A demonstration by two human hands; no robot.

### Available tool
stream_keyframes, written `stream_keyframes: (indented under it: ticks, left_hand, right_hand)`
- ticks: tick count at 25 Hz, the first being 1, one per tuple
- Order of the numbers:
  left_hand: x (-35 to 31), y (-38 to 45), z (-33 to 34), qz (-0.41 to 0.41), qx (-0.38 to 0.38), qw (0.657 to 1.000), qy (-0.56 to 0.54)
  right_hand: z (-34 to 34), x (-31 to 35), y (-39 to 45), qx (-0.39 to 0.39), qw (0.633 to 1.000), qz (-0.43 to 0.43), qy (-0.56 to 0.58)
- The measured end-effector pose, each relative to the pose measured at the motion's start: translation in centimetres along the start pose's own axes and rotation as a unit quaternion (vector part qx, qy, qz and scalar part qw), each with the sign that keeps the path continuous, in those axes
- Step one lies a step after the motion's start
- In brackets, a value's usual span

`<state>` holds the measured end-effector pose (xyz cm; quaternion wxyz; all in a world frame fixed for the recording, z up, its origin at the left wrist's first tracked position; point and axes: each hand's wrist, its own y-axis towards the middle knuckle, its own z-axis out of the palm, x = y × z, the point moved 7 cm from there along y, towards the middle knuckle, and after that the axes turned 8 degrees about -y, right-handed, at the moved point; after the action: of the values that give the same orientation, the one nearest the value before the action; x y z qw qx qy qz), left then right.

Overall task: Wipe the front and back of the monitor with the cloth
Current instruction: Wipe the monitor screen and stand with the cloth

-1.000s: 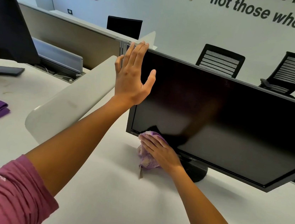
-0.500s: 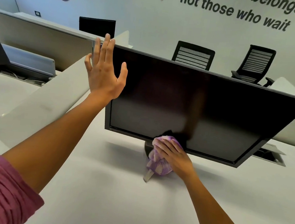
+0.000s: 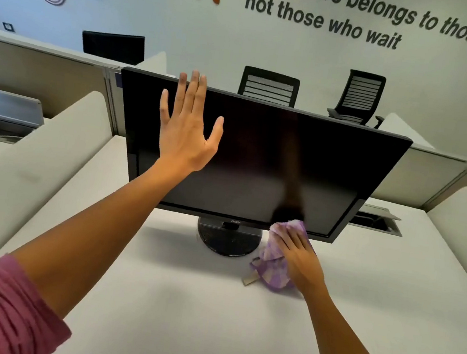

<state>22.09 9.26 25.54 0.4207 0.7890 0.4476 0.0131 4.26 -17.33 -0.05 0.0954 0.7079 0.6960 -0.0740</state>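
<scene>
On the white table, near its middle, a black monitor stands on a round black base, its dark screen tilted and facing the camera. Pressed against the lower bezel towards the right is a purple checked cloth, bunched under the right hand, whose fingers curl over it and grasp it; a pale tag hangs from the cloth just above the table. The left hand is raised flat before the screen's upper left part, fingers spread and holding nothing. Low pale dividers flank the table. Beyond them stand two black mesh office chairs and a wall bearing dark lettering and blue graphics.
</scene>
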Motion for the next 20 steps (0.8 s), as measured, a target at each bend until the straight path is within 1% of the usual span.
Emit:
stream_keyframes:
  ticks: [4, 7, 8, 10, 12, 13, 14, 16, 17, 18, 20]
  left_hand:
    - [-5.3, -0.2, 2.3, 0.073, 0.043, 0.996, -0.001]
    - [-6.8, -0.3, 3.3, 0.071, 0.049, 0.996, -0.006]
    - [-7.0, -0.3, 3.4, 0.066, 0.049, 0.997, -0.008]
    - [-7.0, -0.3, 3.5, 0.061, 0.049, 0.997, -0.009]
    - [-6.9, -0.3, 3.4, 0.064, 0.051, 0.997, -0.009]
    - [-6.9, -0.4, 3.4, 0.065, 0.050, 0.997, -0.008]
    - [-6.9, -0.4, 3.3, 0.065, 0.049, 0.997, -0.007]
    - [-6.9, -0.4, 3.3, 0.060, 0.049, 0.997, -0.008]
    - [-6.9, -0.3, 3.3, 0.058, 0.049, 0.997, -0.013]
    - [-7.0, -0.3, 3.3, 0.056, 0.049, 0.997, -0.018]
    - [-7.1, -0.3, 3.2, 0.055, 0.046, 0.997, -0.026]
  right_hand:
    - [0.9, -3.3, -2.1, 0.013, 0.998, 0.057, 0.025]
    - [2.1, -5.6, -3.3, 0.028, 0.992, 0.119, 0.033]
    - [2.7, -6.5, -3.9, 0.024, 0.986, 0.155, 0.052]
    - [2.9, -8.2, -5.7, 0.009, 0.958, 0.254, 0.134]
    - [1.3, -9.4, -7.8, -0.053, 0.918, 0.348, 0.183]
    - [-0.5, -9.6, -8.7, -0.098, 0.892, 0.382, 0.219]
    - [-2.4, -9.8, -9.5, -0.150, 0.857, 0.407, 0.278]
    - [-6.9, -10.0, -9.9, -0.268, 0.776, 0.408, 0.400]
    - [-9.5, -10.3, -9.7, -0.338, 0.745, 0.399, 0.414]
    - [-11.7, -10.6, -9.3, -0.403, 0.727, 0.392, 0.394]
    - [-15.1, -11.4, -7.7, -0.489, 0.721, 0.370, 0.321]
